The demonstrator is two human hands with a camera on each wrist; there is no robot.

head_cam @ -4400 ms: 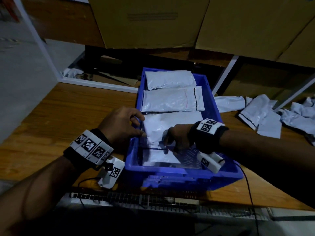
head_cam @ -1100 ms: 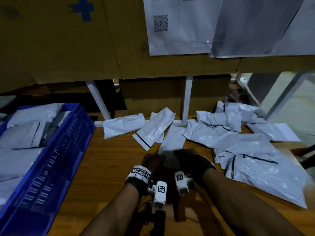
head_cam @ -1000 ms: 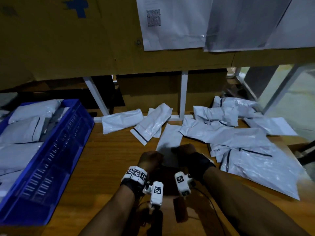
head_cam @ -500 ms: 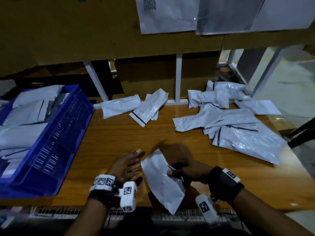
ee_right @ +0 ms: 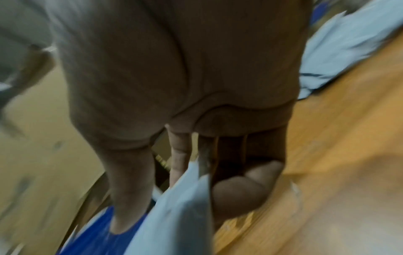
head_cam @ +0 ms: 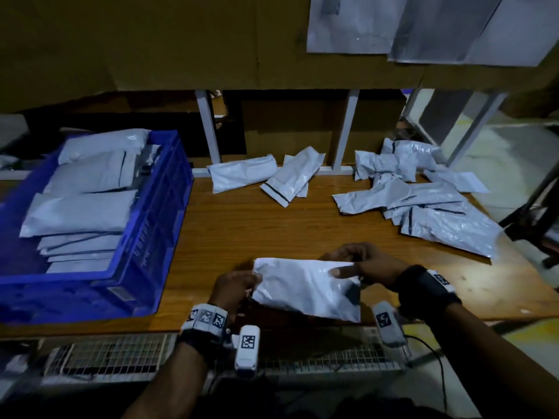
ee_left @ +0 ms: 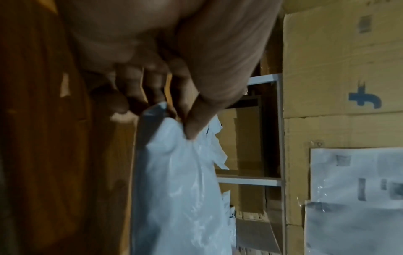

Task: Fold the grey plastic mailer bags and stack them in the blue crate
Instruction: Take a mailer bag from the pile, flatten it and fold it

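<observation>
so far several folded bags (head_cam: 81,207) are stacked in the blue crate (head_cam: 157,225); one mailer (head_cam: 305,290) is pinched by left hand (head_cam: 234,287) and right hand (head_cam: 367,264), with many loose mailers (head_cam: 423,204) left.

**Non-task items in view**

A wooden table (head_cam: 242,228) forms the work surface. A wire mesh shelf (head_cam: 115,358) sits below its near edge. White metal frame posts (head_cam: 207,128) stand along the far edge. Cardboard boxes (head_cam: 151,40) line the back; one carries a blue mark (ee_left: 364,98). Printed paper sheets (head_cam: 357,22) in clear plastic hang on the cardboard, upper right. A black cable (head_cam: 435,352) runs at lower right.
</observation>
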